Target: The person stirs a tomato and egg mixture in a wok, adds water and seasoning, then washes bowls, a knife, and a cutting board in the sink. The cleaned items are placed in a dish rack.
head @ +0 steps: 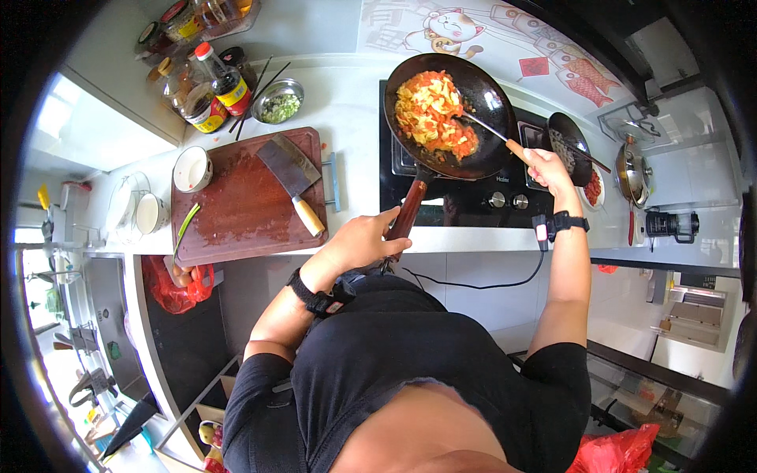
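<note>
A dark wok (pixel 491 112) with a wooden handle (pixel 410 207) stands on the left side of a black gas cooktop (pixel 461 216). Tomato and scrambled egg (pixel 432 112) fill its left part. My right hand (pixel 545 168) grips the wooden handle of a metal spatula (pixel 485 125), whose blade is partly hidden in the food. At the wok's handle is my left hand (pixel 369 239), thumb and forefinger spread on either side of it; how firmly it holds cannot be told.
Left of the cooktop, a cleaver (pixel 290 165) and a white bowl (pixel 193 169) rest on a brown cutting board (pixel 236 219). Behind are a metal bowl of chopped scallion (pixel 278 101), chopsticks and sauce bottles (pixel 227 80). A second pan (pixel 582 133) sits at right, beside a plate of red pieces (pixel 593 189).
</note>
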A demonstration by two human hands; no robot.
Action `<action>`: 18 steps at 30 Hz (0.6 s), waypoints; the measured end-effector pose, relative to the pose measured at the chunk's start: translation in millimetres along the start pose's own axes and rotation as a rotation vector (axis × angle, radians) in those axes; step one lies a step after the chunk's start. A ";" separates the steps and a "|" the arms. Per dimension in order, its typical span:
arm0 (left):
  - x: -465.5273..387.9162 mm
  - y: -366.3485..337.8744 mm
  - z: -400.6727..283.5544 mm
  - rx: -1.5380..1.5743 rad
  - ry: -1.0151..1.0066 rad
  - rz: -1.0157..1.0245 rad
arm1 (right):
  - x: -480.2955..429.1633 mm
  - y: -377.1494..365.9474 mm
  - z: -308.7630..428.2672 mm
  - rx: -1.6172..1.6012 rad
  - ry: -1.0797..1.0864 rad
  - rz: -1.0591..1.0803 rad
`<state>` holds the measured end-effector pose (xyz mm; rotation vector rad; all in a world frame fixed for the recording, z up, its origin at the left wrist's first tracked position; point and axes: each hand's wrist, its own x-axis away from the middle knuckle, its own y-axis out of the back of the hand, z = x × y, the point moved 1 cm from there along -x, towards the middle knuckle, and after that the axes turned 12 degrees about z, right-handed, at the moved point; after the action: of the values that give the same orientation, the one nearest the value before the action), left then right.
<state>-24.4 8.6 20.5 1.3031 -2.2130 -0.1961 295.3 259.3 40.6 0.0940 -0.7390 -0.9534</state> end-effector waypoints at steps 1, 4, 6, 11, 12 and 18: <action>0.3 0.1 0.0 0.003 -0.007 -0.004 | 2.1 -6.1 0.5 0.008 0.029 -0.035; -0.5 -0.2 0.2 0.027 -0.017 -0.027 | 30.2 -15.8 12.4 0.463 0.251 -0.232; -1.7 -0.4 0.4 0.038 -0.013 -0.023 | 63.6 -19.9 21.8 0.828 0.451 -0.416; -2.5 1.1 -0.7 0.013 0.045 0.031 | 143.8 -33.6 47.0 1.138 0.545 -0.546; -2.3 1.7 -1.2 0.009 0.046 0.027 | 159.3 -33.4 52.1 1.117 0.523 -0.508; -2.2 2.9 -4.5 -0.045 0.025 0.000 | 169.3 -41.2 55.2 1.138 0.498 -0.464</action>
<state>-23.5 12.6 24.6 1.2741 -2.1754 -0.2274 292.9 117.9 156.5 1.4964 -0.7182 -0.7775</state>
